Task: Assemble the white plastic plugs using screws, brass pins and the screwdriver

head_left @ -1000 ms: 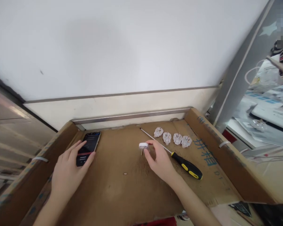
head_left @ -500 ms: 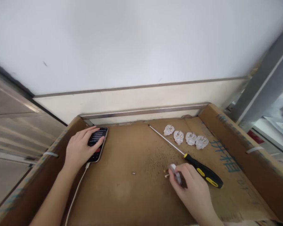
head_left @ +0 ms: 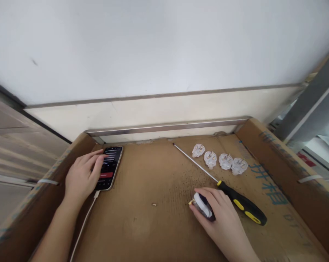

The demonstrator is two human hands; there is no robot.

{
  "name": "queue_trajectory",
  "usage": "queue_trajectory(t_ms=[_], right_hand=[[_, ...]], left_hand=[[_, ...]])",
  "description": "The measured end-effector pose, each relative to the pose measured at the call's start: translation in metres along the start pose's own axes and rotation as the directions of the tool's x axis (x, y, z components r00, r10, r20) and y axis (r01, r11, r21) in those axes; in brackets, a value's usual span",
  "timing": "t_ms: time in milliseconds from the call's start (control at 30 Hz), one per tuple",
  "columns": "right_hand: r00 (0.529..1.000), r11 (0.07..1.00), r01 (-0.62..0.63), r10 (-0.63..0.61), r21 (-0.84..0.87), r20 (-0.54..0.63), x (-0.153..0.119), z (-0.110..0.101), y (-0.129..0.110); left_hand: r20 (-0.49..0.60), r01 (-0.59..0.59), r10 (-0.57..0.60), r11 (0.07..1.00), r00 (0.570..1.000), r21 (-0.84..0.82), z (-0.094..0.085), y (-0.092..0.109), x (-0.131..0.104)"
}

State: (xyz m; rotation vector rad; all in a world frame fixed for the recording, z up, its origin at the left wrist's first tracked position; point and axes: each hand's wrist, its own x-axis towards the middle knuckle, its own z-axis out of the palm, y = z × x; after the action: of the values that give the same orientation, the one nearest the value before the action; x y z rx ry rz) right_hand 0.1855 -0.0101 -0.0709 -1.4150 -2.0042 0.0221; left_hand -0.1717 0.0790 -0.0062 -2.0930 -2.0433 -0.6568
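Observation:
My left hand point(head_left: 81, 176) lies at the left edge of a phone point(head_left: 113, 163), its fingers stretched over the lit screen. A white charging cable point(head_left: 88, 214) runs from the phone's lower end. At the right, my right hand point(head_left: 226, 222) is closed around a power plug point(head_left: 202, 204) with a white and dark body and brass pins pointing left. Beyond that hand lies a screwdriver point(head_left: 242, 203) with a black and yellow handle. Several clear plug halves point(head_left: 210, 159) with metal pins sit in a row behind it. A small brass screw point(head_left: 154, 204) rests mid-board.
A cardboard sheet point(head_left: 142, 171) lines the surface, with raised cardboard sides at left and right point(head_left: 287, 171). A metal bar point(head_left: 167, 128) runs along the back edge below a white panel point(head_left: 164, 51). A grey post point(head_left: 309, 98) stands at the right.
My left fingers have drawn back leftward, uncovering more of the phone screen. My right hand has turned the plug, so its white and dark body shows more. The view has shifted slightly.

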Motion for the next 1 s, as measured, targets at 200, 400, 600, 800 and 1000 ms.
queue_trajectory(t_ms=[200,400,600,800,1000], right_hand=[[0.996,1.000,-0.001,0.003,0.019,-0.090,-0.005,-0.002,0.000],[0.999,1.000,0.011,-0.010,0.023,-0.031,-0.004,0.001,0.002],[0.997,0.999,0.033,-0.031,0.030,-0.065,-0.002,0.001,0.002],[1.000,0.995,0.008,-0.005,0.103,-0.025,-0.002,-0.003,-0.001],[0.997,0.984,-0.054,0.062,0.172,-0.044,-0.004,-0.010,-0.005]], left_hand=[[0.006,0.041,-0.041,0.999,0.999,0.008,0.002,0.000,-0.001],[0.027,0.060,-0.060,0.998,0.998,0.021,0.003,0.001,-0.001],[0.059,0.034,-0.038,0.997,0.998,0.065,0.002,-0.002,-0.002],[0.126,0.101,-0.111,0.991,0.986,0.084,0.006,-0.002,-0.002],[0.141,0.103,-0.115,0.991,0.983,0.088,0.006,0.003,-0.002]])
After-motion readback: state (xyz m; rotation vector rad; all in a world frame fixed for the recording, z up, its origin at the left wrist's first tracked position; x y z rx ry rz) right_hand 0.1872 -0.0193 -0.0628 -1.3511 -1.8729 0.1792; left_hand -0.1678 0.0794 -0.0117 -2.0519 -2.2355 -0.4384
